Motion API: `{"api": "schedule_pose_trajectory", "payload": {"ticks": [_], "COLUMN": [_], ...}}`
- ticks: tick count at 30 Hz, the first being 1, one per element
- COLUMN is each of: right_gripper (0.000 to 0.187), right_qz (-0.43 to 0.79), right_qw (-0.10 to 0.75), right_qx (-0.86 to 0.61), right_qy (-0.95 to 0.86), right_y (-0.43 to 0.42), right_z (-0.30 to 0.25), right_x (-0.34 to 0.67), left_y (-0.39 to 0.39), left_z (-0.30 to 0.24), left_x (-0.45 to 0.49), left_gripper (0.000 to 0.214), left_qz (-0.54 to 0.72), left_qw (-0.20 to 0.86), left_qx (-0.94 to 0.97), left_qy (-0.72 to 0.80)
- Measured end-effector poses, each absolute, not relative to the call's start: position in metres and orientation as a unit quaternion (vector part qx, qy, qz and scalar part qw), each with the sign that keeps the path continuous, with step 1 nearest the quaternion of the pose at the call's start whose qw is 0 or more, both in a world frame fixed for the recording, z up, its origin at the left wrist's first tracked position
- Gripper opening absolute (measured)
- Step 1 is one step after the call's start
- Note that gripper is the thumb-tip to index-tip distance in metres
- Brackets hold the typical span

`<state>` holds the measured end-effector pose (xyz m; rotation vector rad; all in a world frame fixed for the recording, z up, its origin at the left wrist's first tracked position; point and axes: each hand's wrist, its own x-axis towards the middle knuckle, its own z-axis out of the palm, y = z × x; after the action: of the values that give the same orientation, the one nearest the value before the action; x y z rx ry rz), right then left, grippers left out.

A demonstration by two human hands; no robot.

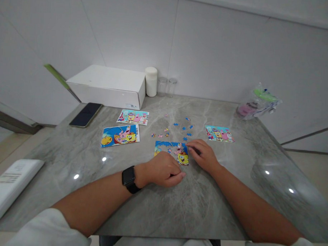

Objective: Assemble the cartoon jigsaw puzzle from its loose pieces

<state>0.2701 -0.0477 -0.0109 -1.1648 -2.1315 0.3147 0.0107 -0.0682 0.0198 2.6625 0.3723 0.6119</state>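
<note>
A partly assembled jigsaw puzzle [182, 158] with cartoon figures lies on the grey table, with gaps in its middle. My left hand [166, 169], below a black watch [128, 175] on the wrist, rests over the puzzle's lower left part and hides it. Its fingers are curled in, and no object shows in them. At the puzzle's upper right corner are the bent fingertips of my right hand [203, 155], brought close together; whatever may be between them is hidden. Several loose blue pieces [185, 139] and multicoloured pieces [160, 136] lie beyond the puzzle.
Picture cards [120, 135] [133, 117] lie to the left, another card [220, 134] to the right. Behind stand a white box [106, 87], a white bottle [151, 82] and two clear jars [171, 88]. A phone [86, 115], a white device [13, 186] and a plastic bag [258, 103] sit near the edges.
</note>
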Motion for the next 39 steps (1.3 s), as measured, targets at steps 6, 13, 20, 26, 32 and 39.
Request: {"api": "schedule_pose_trajectory", "payload": {"ticks": [6,13,20,26,32,39], "right_gripper": [0.020,0.020,0.025,0.022,0.023,0.022], "right_qz": [0.114,0.146,0.113,0.059,0.074,0.111], "right_qw": [0.375,0.421,0.444,0.335,0.213,0.174], "right_qx": [-0.484,-0.541,-0.606,-0.582,-0.592,-0.558], "right_qy": [-0.783,-0.713,-0.651,-0.739,-0.774,-0.804], "right_y": [-0.042,-0.039,-0.033,-0.036,-0.041,-0.047], "right_z": [-0.015,-0.016,-0.017,-0.006,-0.002,-0.002], "right_x": [0.276,0.283,0.298,0.315,0.320,0.309], "left_y": [-0.067,-0.061,-0.047,-0.017,0.012,0.021], "left_z": [0.017,0.018,0.026,0.022,0.006,-0.014], "left_x": [0.010,0.008,-0.005,-0.024,-0.034,-0.034], "left_gripper": [0.045,0.049,0.052,0.056,0.058,0.058], "left_qz": [0.278,0.273,0.341,0.470,0.498,0.510], "left_qw": [0.200,0.240,0.322,0.363,0.363,0.396], "left_qx": [0.935,0.926,0.867,0.727,0.625,0.584], "left_qy": [0.099,0.105,0.168,0.346,0.479,0.492]}}
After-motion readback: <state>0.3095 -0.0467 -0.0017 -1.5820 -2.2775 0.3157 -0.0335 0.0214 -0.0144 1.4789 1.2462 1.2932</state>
